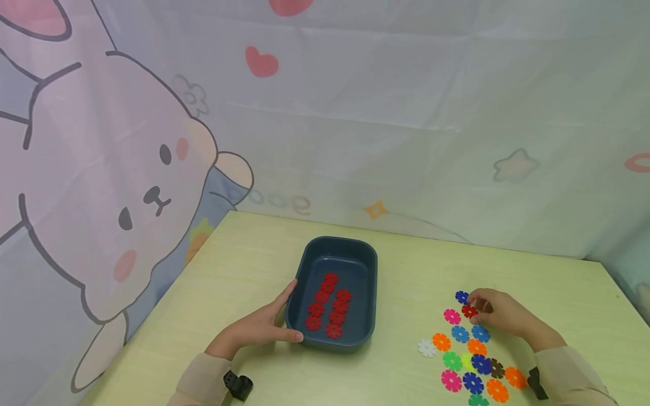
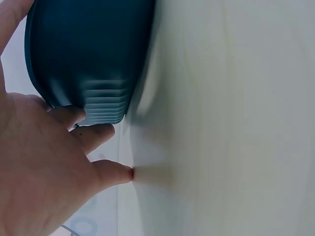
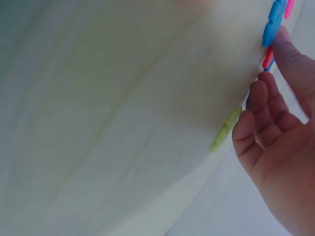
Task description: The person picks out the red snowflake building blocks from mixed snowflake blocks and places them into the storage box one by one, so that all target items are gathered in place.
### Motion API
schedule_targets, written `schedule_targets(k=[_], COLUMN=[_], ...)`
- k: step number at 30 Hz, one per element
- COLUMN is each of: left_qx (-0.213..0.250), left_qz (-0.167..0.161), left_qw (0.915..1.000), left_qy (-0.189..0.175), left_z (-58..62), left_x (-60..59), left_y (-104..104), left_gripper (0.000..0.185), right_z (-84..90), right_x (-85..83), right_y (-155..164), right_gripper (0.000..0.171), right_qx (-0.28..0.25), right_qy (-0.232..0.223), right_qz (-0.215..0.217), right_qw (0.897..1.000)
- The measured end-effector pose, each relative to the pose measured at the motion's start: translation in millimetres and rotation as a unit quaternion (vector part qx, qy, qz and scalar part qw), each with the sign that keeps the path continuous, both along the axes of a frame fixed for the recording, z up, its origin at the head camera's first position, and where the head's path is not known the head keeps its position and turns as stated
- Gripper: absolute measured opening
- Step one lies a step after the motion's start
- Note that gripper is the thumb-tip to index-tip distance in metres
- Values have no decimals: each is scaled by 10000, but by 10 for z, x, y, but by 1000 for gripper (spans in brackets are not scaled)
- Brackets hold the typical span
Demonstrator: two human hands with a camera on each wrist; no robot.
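A dark blue rectangular bin [image 1: 337, 341] holds two rows of red notched plastic discs [image 1: 333, 331]. My left hand [image 1: 259, 327] rests against the bin's left side, thumb at the near corner and index finger farther along the rim. In the left wrist view, its other fingers [image 2: 96, 137] are spread beside the bin's ribbed wall [image 2: 105, 101]. My right hand [image 1: 500, 311] has its thumb and curled fingers at opposite edges of a red disc [image 1: 469, 311], pinching it at the table. A yellow disc [image 3: 226, 129] lies close to the right hand's outer fingers in the right wrist view.
Loose notched discs lie about the right hand: blue [image 1: 461, 297], pink [image 1: 452, 316], light blue [image 1: 460, 334], orange [image 1: 441, 341], white [image 1: 427, 348], green [image 1: 452, 361] and several more. A patterned cloth [image 1: 386, 113] hangs behind the pale table [image 1: 244, 248].
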State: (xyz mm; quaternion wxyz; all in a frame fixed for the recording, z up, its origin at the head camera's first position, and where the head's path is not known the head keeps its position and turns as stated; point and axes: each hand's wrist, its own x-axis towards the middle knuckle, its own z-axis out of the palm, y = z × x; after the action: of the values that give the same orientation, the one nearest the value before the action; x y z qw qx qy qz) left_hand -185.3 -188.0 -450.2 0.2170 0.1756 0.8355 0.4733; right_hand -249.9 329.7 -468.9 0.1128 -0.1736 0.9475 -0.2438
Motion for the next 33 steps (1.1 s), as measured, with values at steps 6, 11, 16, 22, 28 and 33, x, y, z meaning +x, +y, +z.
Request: schedule_targets(k=[6,11,16,22,28,33], left_qx=[-3,-22,-24,-7,-22,-14], left_qz=[15,-3,-29,-30,-5,-4], left_qw=[10000,10000,10000,10000,10000,10000], left_qy=[-10,27,79,47,41,50], left_z=[10,4,1,5,3,-1], left_x=[11,7,-1,2,8,4], left_y=[5,3,-4,-4,2,1], left_gripper=[109,108,107,107,107,108], right_z=[20,11,-2,-13,13,32], right_x=[-7,3,-14,-48,-75,-88], right_y=[3,15,17,4,-21,-47], right_gripper=[41,42,39,33,32,32], right_qx=[87,65,65,58,-2,39], right_qy=[-147,-6,20,-73,-257,-420], right_qz=[-289,-37,-35,-49,-1,-3], right_qw=[9994,10000,10000,9999,9997,9991])
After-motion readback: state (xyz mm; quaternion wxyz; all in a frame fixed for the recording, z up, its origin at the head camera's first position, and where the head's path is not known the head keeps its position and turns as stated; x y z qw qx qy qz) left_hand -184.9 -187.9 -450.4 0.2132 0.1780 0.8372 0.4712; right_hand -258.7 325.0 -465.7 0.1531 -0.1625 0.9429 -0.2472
